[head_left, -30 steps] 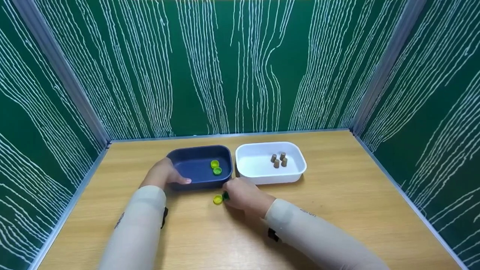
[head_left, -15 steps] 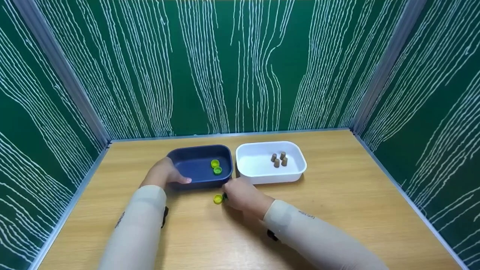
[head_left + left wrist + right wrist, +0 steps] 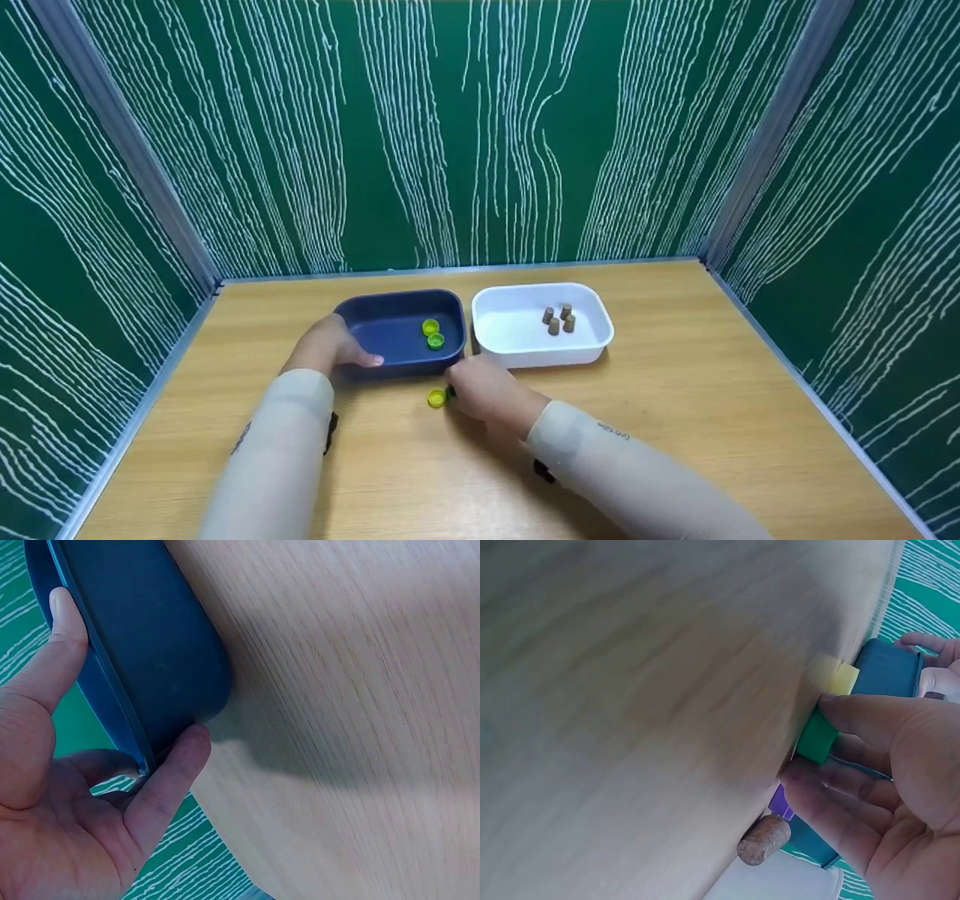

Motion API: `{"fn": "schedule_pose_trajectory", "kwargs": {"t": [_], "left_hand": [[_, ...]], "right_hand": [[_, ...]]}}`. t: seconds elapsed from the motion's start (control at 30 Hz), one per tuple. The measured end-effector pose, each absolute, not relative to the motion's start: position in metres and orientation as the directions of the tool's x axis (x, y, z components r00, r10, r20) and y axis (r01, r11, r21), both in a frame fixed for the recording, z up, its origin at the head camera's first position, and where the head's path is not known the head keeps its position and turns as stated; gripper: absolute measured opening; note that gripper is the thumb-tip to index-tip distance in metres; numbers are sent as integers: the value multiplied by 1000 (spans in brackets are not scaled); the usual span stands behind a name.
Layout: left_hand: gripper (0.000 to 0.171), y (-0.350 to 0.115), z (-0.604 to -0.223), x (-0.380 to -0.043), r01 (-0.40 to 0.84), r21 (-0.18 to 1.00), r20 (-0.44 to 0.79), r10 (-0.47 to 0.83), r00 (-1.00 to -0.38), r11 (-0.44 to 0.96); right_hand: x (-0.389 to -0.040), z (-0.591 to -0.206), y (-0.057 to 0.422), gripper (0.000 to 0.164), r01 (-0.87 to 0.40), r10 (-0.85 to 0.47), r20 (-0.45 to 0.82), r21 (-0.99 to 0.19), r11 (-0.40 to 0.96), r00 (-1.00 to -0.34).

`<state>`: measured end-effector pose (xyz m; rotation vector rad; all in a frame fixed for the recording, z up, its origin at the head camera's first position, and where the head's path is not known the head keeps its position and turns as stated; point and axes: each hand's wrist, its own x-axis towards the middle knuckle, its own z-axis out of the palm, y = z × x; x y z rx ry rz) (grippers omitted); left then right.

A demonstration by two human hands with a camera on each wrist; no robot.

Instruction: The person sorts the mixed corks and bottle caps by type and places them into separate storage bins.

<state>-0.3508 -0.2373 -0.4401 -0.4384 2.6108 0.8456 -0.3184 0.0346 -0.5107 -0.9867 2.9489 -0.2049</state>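
Observation:
My left hand (image 3: 328, 349) grips the left end of a dark blue tray (image 3: 414, 368). In the left wrist view its thumb lies over the tray's rim and the fingers curl at the outer corner. My right hand (image 3: 491, 391) is down at the tabletop in front of the trays, pinching a green bottle cap (image 3: 817, 736) between thumb and fingers. A yellow bottle cap (image 3: 436, 398) lies just left of that hand. The right wrist view also has a purple cap (image 3: 781, 802) and a cork (image 3: 764, 840) beyond the fingertips, both hidden behind the hand in the head view.
Inside the blue tray are a yellow cap (image 3: 430, 327) and a green cap (image 3: 436, 341). Right beside it stands a white tray (image 3: 544, 361) with several corks (image 3: 553, 327). Green walls (image 3: 510, 135) with white lines enclose the wooden table (image 3: 420, 480) at back and sides.

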Motion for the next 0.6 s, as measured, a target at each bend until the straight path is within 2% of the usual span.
{"fn": "schedule_pose_trajectory", "kwargs": {"t": [0.2, 0.4, 0.6], "left_hand": [[123, -238, -442, -354, -385, 481, -411, -185, -893, 788], [121, -237, -443, -355, -390, 509, -410, -182, -894, 767], [117, -236, -444, -352, -378, 514, -397, -177, -901, 770]], "right_hand": [[-320, -510, 34, 8, -642, -639, 61, -102, 760, -767], [-326, -504, 32, 6, -609, -614, -16, -100, 787, -790], [-326, -493, 36, 10, -548, -573, -100, -202, 812, -813]]}}
